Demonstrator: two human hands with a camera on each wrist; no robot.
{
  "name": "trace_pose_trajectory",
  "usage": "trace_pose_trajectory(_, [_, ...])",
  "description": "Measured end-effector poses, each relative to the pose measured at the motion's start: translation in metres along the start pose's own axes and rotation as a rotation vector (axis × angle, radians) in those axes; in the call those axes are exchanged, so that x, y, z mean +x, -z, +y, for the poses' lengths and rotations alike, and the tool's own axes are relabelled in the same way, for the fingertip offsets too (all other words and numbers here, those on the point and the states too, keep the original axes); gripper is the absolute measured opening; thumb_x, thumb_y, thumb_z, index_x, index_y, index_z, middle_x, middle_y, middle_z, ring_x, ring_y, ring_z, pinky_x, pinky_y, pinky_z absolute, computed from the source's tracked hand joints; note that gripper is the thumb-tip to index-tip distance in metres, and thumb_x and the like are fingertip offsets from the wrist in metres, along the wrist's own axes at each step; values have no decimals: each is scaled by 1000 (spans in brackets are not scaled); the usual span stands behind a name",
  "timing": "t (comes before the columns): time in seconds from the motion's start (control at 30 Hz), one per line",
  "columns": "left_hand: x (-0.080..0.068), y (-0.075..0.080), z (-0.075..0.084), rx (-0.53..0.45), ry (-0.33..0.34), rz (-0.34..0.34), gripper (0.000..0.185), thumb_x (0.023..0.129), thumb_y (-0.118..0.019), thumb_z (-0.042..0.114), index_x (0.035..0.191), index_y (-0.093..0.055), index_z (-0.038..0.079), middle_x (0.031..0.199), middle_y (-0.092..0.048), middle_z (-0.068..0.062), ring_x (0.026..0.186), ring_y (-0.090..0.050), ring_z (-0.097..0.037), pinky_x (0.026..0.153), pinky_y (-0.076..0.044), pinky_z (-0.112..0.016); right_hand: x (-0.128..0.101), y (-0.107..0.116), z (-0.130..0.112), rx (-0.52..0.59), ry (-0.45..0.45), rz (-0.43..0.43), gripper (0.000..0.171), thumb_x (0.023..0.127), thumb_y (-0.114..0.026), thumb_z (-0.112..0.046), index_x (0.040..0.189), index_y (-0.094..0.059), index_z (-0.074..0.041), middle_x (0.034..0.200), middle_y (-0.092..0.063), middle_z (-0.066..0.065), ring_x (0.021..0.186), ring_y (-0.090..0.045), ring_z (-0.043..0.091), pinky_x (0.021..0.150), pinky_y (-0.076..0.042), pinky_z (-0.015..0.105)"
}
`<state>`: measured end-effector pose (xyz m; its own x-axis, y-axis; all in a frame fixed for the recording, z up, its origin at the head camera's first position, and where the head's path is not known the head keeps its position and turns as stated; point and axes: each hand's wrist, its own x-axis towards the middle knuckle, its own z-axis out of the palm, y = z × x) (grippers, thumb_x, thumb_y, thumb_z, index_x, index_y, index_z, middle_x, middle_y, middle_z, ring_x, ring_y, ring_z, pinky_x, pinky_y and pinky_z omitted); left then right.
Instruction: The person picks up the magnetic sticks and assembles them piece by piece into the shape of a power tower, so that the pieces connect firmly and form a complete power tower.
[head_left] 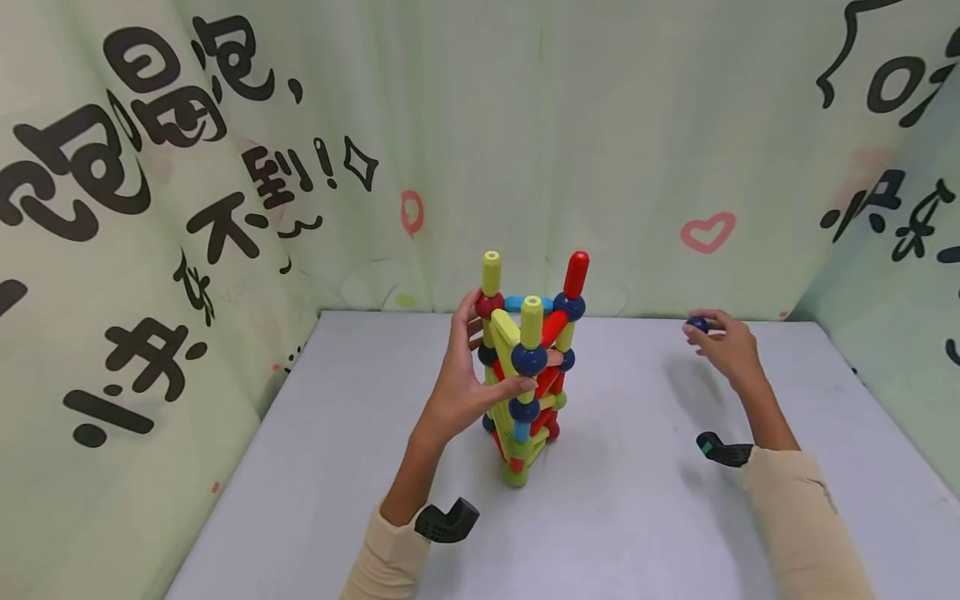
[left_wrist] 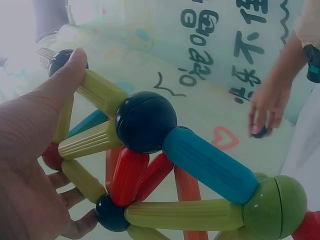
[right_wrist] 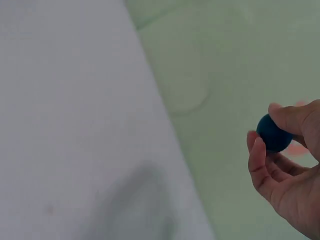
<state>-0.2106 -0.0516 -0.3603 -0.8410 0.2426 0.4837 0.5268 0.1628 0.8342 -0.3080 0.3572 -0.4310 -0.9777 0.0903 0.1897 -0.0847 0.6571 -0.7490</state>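
Note:
A tall tower of toy rods and balls [head_left: 530,360], in yellow, red, blue and green, stands upright on the white table. Three rods stick up from its top: two yellow and one red rod [head_left: 576,275]. My left hand [head_left: 474,383] grips the tower from the left, thumb across the front near a dark blue ball and fingers round the back. Off to the right, above the table's far part, my right hand [head_left: 726,346] pinches a dark blue ball [right_wrist: 274,134] between thumb and fingertips. In the left wrist view, the tower's balls and rods fill the foreground.
The white table [head_left: 615,517] ends at a pale green curtain [head_left: 615,167] with black lettering and pink hearts, which closes in the back and both sides. Each wrist carries a black camera, one being the left camera [head_left: 447,521].

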Motion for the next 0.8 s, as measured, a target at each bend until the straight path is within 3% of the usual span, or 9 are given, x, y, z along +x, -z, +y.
trace_pose_trajectory(0.07, [-1, 0, 0, 6, 9, -1, 107, 78, -78, 48, 156, -8, 27, 152, -32, -5, 140, -32, -24, 110, -35, -53, -2, -1, -34, 137, 92, -20, 50, 100, -55, -31, 140, -47, -2, 122, -56, 15, 89, -65, 2, 70, -51, 9])
trace_pose_trajectory(0.13, [-2, 0, 1, 9, 10, -2, 106, 79, -78, 45, 156, -7, 27, 153, -31, -5, 141, -31, -25, 110, -34, -54, -5, -1, -70, 252, 181, -38, 45, 99, -58, -25, 139, -49, -6, 117, -56, 4, 87, -64, -5, 74, -51, 8])
trace_pose_trajectory(0.23, [-1, 1, 1, 9, 6, -2, 106, 79, -78, 45, 156, -7, 27, 153, -30, -5, 140, -31, -25, 111, -34, -53, -14, 1, -127, 421, 300, -38, 39, 95, -62, -14, 134, -54, -8, 110, -59, -4, 89, -67, 0, 77, -52, 11])
trace_pose_trajectory(0.4, [2, 1, 2, 20, -6, -1, 106, 79, -77, 48, 156, -7, 26, 154, -29, -6, 141, -31, -26, 111, -34, -54, -33, 5, -203, 682, 489, -11, 35, 91, -65, -2, 126, -60, -4, 108, -62, 5, 93, -67, 11, 80, -54, 14])
trace_pose_trajectory(0.57, [2, 1, 4, 26, -4, -6, 107, 79, -77, 51, 156, -6, 28, 153, -30, -4, 140, -31, -23, 111, -34, -53, -40, 2, -240, 747, 616, -21, 37, 90, -66, -1, 126, -62, -4, 109, -63, 6, 95, -66, 14, 83, -54, 16])
trace_pose_trajectory(0.8, [-1, 1, 2, 15, 6, -17, 108, 77, -73, 59, 156, -6, 27, 153, -29, -5, 140, -32, -25, 111, -34, -54, -45, -8, -249, 653, 617, -57, 40, 90, -67, -4, 130, -62, -7, 100, -68, 2, 83, -64, 14, 79, -53, 15])
